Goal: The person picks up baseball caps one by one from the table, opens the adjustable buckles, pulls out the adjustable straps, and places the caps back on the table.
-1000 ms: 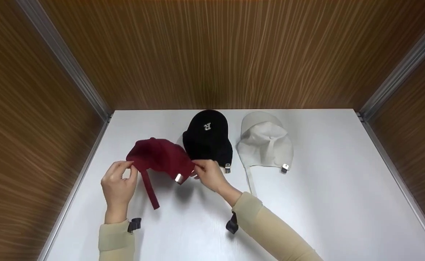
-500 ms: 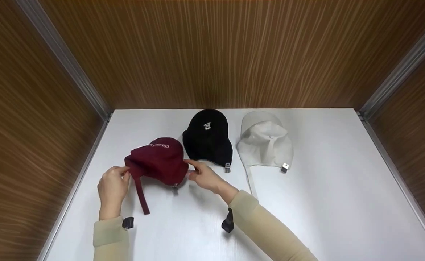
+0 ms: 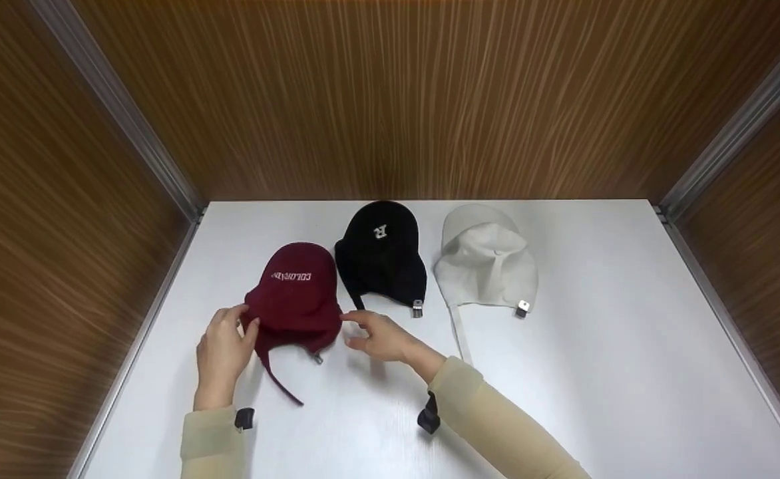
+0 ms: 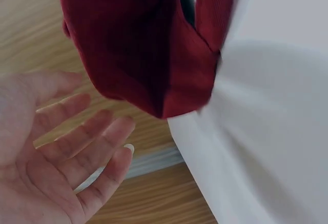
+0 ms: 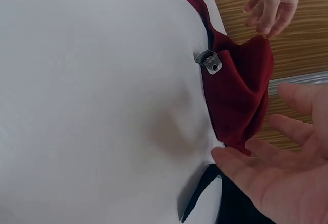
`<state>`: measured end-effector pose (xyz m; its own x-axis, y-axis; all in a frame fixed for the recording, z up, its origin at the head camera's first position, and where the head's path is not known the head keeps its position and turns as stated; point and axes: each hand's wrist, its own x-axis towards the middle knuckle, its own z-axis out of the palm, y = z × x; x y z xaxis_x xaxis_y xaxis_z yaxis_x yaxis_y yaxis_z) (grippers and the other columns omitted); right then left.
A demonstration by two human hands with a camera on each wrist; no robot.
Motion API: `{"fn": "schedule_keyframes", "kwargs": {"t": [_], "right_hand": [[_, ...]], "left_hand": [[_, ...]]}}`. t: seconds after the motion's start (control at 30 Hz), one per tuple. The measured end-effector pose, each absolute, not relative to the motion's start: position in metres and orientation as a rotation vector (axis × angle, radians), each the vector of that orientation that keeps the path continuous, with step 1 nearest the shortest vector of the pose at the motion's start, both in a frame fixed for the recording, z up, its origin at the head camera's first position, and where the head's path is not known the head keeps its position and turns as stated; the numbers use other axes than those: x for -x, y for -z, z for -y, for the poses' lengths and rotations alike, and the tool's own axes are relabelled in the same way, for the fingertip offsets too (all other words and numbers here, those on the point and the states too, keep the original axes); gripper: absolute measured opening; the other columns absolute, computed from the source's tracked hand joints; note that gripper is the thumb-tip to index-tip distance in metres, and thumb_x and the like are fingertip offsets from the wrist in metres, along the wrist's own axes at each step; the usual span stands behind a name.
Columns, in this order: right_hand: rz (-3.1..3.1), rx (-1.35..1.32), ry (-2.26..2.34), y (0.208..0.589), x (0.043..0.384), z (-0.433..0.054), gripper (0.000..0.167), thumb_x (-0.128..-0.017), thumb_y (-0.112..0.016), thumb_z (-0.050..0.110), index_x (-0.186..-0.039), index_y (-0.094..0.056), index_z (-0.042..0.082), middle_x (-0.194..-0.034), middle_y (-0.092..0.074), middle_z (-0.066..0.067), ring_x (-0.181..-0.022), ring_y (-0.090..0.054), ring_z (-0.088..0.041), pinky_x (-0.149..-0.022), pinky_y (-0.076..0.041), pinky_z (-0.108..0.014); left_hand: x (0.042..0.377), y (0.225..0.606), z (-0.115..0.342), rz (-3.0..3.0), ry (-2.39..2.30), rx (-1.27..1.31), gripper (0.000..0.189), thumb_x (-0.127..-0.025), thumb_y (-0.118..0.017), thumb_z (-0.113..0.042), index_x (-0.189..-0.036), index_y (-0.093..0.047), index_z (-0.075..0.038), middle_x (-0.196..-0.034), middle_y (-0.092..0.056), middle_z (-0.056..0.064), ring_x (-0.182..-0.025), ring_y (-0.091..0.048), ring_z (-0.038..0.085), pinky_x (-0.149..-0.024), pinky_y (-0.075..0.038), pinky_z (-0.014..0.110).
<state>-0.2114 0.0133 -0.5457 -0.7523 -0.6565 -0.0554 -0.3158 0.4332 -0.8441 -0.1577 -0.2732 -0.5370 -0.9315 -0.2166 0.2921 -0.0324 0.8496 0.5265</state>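
Note:
A dark red baseball cap (image 3: pixel 297 301) lies on the white table, its brim pointing to the far side and white lettering on its front. Its loose strap (image 3: pixel 282 386) trails toward the near side, and a metal buckle (image 5: pixel 211 64) shows at the back edge in the right wrist view. My left hand (image 3: pixel 225 346) is at the cap's left side with fingers spread; in the left wrist view they stand apart from the cloth. On the right side my right hand (image 3: pixel 385 338) has loosely extended fingers close to the cap's edge; whether a fingertip touches it, I cannot tell.
A black cap (image 3: pixel 382 256) with a white letter lies just right of the red one. Farther right is an off-white cap (image 3: pixel 488 259) with a hanging strap. Wood-grain panels (image 3: pixel 390 100) enclose the table at the back and sides.
The red cap has turned from raised and tilted between my pinching fingers to lying with brim away and lettering up. Both hands have let go of it.

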Motion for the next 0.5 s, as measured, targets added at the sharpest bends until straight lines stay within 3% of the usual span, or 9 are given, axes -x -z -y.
{"fn": "schedule_keyframes", "kwargs": {"t": [0.3, 0.5], "right_hand": [[-2.538, 0.919, 0.947, 0.545, 0.201, -0.020, 0.050, -0.098, -0.061, 0.022, -0.143, -0.047, 0.004, -0.148, -0.040, -0.022, -0.139, -0.036, -0.032, -0.112, -0.029, -0.043], [-2.546, 0.931, 0.906, 0.544, 0.196, -0.018, 0.052, -0.098, -0.061, 0.022, -0.144, -0.046, 0.005, -0.148, -0.040, -0.021, -0.139, -0.035, -0.032, -0.112, -0.029, -0.042]], "left_hand": [[0.154, 0.539, 0.245, 2.664, 0.664, -0.019, 0.056, -0.088, -0.076, -0.029, -0.134, -0.058, -0.003, -0.128, -0.050, 0.028, -0.110, -0.055, 0.047, -0.083, -0.045, 0.059], [0.156, 0.542, 0.234, 2.773, 0.582, -0.033, 0.048, -0.089, -0.074, -0.032, -0.128, -0.064, -0.006, -0.133, -0.048, 0.029, -0.116, -0.050, 0.047, -0.084, -0.042, 0.058]]}}
